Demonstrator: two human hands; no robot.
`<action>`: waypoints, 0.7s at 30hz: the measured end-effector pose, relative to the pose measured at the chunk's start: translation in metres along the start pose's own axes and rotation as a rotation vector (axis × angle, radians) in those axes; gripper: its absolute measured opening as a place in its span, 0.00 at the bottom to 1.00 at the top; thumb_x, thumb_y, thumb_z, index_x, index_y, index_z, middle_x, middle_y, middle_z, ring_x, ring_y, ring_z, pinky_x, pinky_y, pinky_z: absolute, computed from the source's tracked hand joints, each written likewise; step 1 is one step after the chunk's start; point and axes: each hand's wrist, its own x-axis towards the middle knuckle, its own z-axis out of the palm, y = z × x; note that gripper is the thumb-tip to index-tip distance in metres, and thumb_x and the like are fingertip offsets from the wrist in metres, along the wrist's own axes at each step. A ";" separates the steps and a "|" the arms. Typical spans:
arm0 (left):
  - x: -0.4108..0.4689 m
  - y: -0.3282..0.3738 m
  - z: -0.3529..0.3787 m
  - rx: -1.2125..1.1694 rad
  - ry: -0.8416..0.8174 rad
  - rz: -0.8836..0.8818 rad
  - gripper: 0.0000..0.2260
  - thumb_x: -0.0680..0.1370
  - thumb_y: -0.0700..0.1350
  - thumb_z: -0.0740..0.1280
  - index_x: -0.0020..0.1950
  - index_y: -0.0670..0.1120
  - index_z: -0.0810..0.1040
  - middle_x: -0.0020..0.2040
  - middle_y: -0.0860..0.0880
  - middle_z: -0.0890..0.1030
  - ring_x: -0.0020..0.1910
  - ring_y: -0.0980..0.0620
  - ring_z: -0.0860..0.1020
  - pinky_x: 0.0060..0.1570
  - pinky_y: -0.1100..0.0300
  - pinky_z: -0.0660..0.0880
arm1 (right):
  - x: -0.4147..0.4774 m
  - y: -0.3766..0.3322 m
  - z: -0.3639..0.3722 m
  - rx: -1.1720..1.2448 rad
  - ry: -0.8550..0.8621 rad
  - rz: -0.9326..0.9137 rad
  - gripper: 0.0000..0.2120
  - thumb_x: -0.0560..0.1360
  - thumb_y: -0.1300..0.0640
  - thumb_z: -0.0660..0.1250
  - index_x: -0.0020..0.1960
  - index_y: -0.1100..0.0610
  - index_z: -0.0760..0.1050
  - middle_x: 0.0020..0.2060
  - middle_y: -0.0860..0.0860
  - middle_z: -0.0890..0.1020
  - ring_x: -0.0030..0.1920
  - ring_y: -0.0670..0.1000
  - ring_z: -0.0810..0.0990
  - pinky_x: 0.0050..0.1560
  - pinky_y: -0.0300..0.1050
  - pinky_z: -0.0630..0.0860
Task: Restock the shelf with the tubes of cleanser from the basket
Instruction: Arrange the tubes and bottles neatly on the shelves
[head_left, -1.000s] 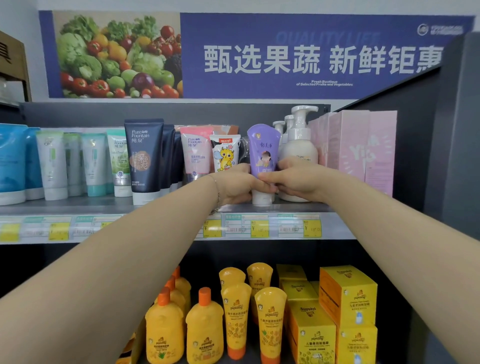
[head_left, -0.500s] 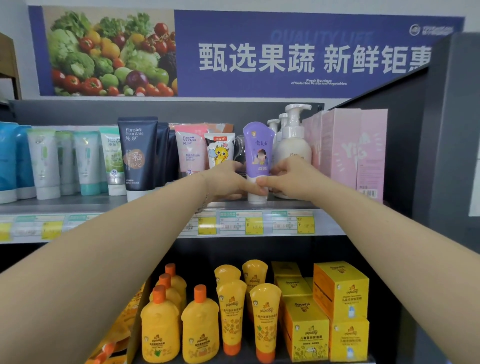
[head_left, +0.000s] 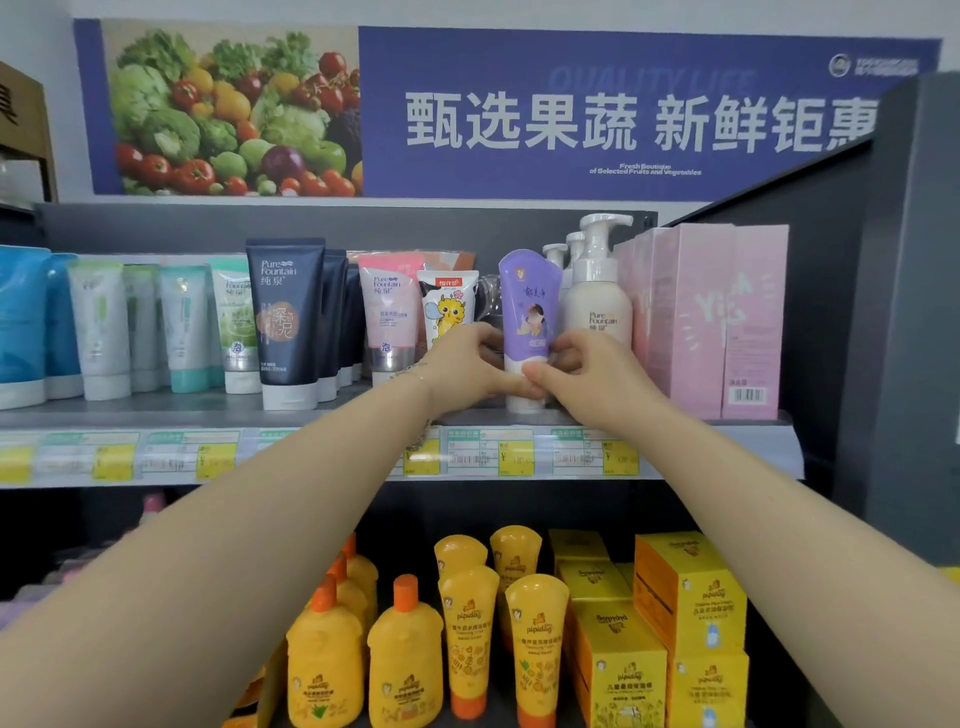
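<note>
On the upper shelf (head_left: 156, 408) your left hand (head_left: 467, 364) and right hand (head_left: 589, 369) both pinch the upright purple cleanser tube (head_left: 530, 301) low down; release unevenly and it may tip onto the pump bottle (head_left: 597, 306) at its three o'clock

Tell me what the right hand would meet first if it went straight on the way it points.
The purple squeeze tube with a white cap: the right hand grips its lower part, opposite the left hand. Pushing on would likely shove it deeper onto the grey metal shelf; depth behind is unclear.
</note>
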 end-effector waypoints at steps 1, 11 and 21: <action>0.001 -0.002 0.000 0.010 0.011 -0.005 0.24 0.61 0.45 0.82 0.52 0.45 0.76 0.45 0.47 0.83 0.43 0.51 0.80 0.46 0.60 0.77 | -0.001 0.000 0.000 0.018 0.013 0.007 0.16 0.73 0.46 0.70 0.56 0.54 0.77 0.47 0.48 0.83 0.48 0.50 0.81 0.53 0.49 0.78; 0.001 -0.009 -0.001 0.007 0.015 0.036 0.21 0.62 0.46 0.82 0.50 0.45 0.77 0.42 0.49 0.85 0.43 0.52 0.84 0.49 0.55 0.81 | -0.007 -0.002 0.001 0.043 0.063 0.032 0.16 0.73 0.45 0.72 0.54 0.53 0.73 0.44 0.47 0.81 0.45 0.47 0.80 0.47 0.46 0.77; 0.004 -0.012 0.002 0.102 0.029 0.074 0.19 0.63 0.51 0.81 0.48 0.48 0.78 0.46 0.50 0.84 0.46 0.51 0.82 0.49 0.55 0.80 | -0.009 -0.001 0.000 0.056 0.080 0.039 0.14 0.73 0.45 0.71 0.53 0.51 0.77 0.43 0.48 0.84 0.45 0.47 0.81 0.47 0.45 0.78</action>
